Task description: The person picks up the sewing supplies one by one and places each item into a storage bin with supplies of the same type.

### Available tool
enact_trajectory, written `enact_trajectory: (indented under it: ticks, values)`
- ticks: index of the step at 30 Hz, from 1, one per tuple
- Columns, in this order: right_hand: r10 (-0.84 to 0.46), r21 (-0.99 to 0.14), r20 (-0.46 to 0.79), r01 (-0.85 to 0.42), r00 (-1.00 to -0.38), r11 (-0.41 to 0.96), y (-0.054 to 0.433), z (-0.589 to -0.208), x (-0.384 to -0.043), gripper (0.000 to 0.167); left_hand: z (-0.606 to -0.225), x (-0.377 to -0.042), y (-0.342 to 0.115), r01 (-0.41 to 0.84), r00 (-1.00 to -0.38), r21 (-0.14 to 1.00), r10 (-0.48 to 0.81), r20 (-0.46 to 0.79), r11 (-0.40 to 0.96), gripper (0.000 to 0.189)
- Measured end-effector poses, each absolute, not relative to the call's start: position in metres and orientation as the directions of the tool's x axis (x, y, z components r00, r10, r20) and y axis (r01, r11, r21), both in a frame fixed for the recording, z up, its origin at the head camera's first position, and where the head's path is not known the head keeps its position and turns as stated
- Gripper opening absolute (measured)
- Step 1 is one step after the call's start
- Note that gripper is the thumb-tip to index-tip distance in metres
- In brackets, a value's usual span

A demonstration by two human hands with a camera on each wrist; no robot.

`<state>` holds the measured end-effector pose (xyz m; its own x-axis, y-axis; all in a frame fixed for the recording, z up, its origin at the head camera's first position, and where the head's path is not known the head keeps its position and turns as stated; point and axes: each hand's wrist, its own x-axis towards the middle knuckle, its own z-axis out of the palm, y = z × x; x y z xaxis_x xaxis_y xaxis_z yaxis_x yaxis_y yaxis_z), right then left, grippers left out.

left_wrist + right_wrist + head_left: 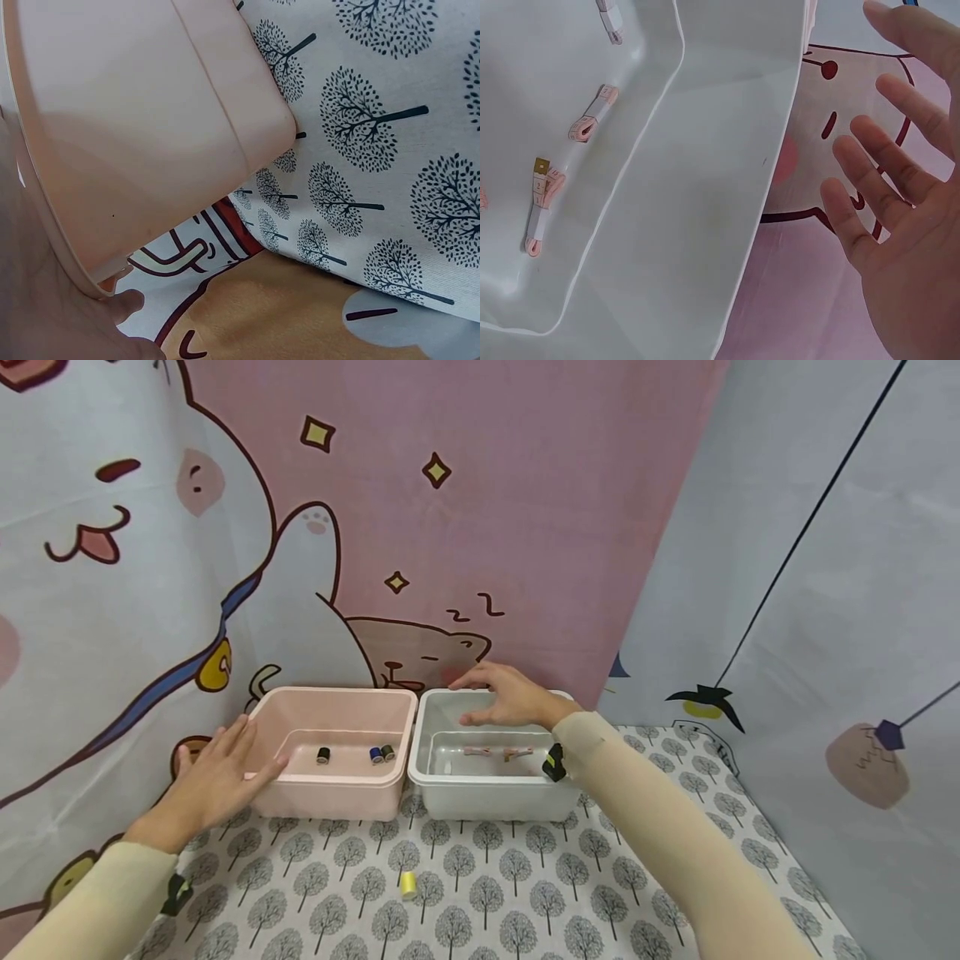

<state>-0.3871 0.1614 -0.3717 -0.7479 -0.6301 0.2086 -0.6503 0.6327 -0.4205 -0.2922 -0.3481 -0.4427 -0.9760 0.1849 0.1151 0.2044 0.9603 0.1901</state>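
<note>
My left hand [213, 789] lies at the left front corner of a pink plastic bin [322, 800], fingers extended along its rim. In the left wrist view, that hand [56, 292] overlaps the bin's edge [150, 135]. Inside the pink bin are small thread spools: a black one [323, 755], a blue one [376, 755] and a dark green one [387, 752]. Over the back of a light grey bin [491, 802] hovers my right hand [513, 697], holding nothing. Its fingers are spread beyond the rim in the right wrist view. Several folded pink tape measures [594, 116] lie in the grey bin.
A yellow thread spool [407, 885] stands on the tree-patterned tablecloth [487, 893], in front of the bins. Both bins stand side by side against a cartoon-printed cloth backdrop [525, 527]. Another light cloth [825, 610] hangs along the right side.
</note>
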Motion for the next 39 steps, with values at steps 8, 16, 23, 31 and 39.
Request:
enact_trajectory:
  ticks: [8, 16, 23, 31, 39]
  values:
    - [-0.64, -0.438, 0.21, -0.656, -0.739, 0.615, 0.166, -0.369, -0.375, 0.062, -0.443, -0.292, -0.348, 0.199, -0.977, 0.197, 0.178, 0.12, 0.96, 0.11]
    - [-0.658, -0.457, 0.224, -0.674, -0.719, 0.581, 0.165, -0.368, -0.355, 0.055, -0.444, -0.292, -0.349, 0.202, -0.975, 0.189, 0.18, 0.127, 0.961, 0.109]
    - [-0.686, -0.408, 0.253, -0.718, -0.682, 0.564, 0.163, -0.372, -0.34, 0.055, -0.444, -0.293, -0.349, 0.204, -0.975, 0.184, 0.184, 0.124, 0.962, 0.109]
    - [-0.723, -0.343, 0.292, -0.774, -0.626, 0.531, 0.159, -0.377, -0.321, 0.05, -0.444, -0.292, -0.35, 0.208, -0.974, 0.185, 0.187, 0.125, 0.96, 0.109]
    - [-0.766, -0.273, 0.332, -0.833, -0.551, 0.48, 0.156, -0.382, -0.309, 0.049, -0.444, -0.292, -0.35, 0.208, -0.974, 0.182, 0.187, 0.127, 0.961, 0.109]
